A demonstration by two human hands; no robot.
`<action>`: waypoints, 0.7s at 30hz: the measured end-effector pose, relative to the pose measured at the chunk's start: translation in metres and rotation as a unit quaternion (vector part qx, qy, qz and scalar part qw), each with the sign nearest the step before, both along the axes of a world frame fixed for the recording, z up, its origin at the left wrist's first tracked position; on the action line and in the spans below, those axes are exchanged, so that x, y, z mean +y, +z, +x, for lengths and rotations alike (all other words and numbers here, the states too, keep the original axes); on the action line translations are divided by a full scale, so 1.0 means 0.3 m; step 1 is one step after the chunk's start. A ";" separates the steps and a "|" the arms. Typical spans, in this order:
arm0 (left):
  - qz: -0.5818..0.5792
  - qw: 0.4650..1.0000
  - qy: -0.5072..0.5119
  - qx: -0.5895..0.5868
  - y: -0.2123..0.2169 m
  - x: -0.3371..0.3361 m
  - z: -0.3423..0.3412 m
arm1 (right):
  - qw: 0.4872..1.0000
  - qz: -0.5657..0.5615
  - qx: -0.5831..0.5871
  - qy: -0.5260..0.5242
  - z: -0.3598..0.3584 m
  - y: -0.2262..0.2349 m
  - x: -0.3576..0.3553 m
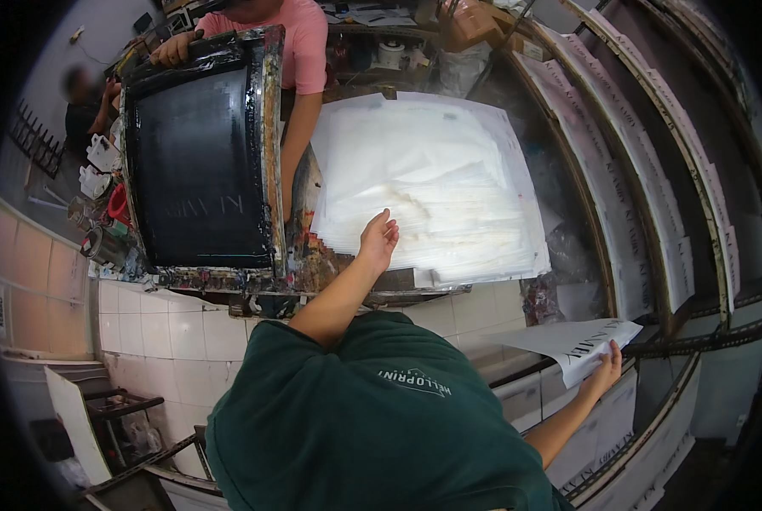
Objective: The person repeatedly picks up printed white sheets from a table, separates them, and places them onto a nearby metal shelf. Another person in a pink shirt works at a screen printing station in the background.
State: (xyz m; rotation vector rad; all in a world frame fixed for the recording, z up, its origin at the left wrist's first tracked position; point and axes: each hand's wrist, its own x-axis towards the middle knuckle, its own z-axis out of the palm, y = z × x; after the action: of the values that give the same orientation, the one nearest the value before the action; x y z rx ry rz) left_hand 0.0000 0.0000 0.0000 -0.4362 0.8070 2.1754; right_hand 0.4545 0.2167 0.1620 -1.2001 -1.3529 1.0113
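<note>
In the head view, the printed sheet (575,358) hangs off to the person's right, beyond the table's near right corner and just in front of the tall rack (610,294). Its longer visible side runs roughly left to right, tapering toward the body. The right hand (601,375) pinches its right end between thumb and fingers; the left hand (379,241) is well apart from it. That left hand is slack, fingers slightly bent, nothing seen in its grasp, over the near left part of the pile of white sheets (432,170). Whether it touches the top sheet I cannot tell. It is clearly the nearer hand to the pile.

The pile covers the table (309,255) out to its near edge, its thin, slightly see-through layers fanned in uneven steps. The printed sheet is smooth, limp and bowed, with dark lettering. At the table's left end a frame (272,153) stands tilted, its rim crusted with glossy black ink around flat, dark mesh (198,153); a co-worker's hand (172,48) grips the top edge.
</note>
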 end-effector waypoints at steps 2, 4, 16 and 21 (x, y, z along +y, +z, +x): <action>-0.015 0.999 0.029 -0.011 -0.023 -0.007 -0.004 | 1.000 -0.005 0.021 -0.005 -0.001 0.006 -0.017; -0.008 0.998 0.058 -0.007 -0.043 0.006 -0.027 | 1.000 0.003 0.027 -0.007 0.009 -0.005 0.002; 0.079 0.962 0.255 -0.065 -0.049 -0.061 -0.190 | 0.999 0.017 -0.049 -0.013 0.036 -0.041 0.018; 0.007 0.960 0.276 -0.037 -0.208 0.075 -0.335 | 0.997 0.021 -0.068 -0.002 -0.027 0.021 -0.023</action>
State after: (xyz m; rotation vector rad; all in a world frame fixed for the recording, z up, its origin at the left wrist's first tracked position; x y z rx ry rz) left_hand -0.1006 0.0224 -0.0624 -0.8092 0.6820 2.6512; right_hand 0.4462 0.2099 0.1682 -1.2581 -1.4695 0.9078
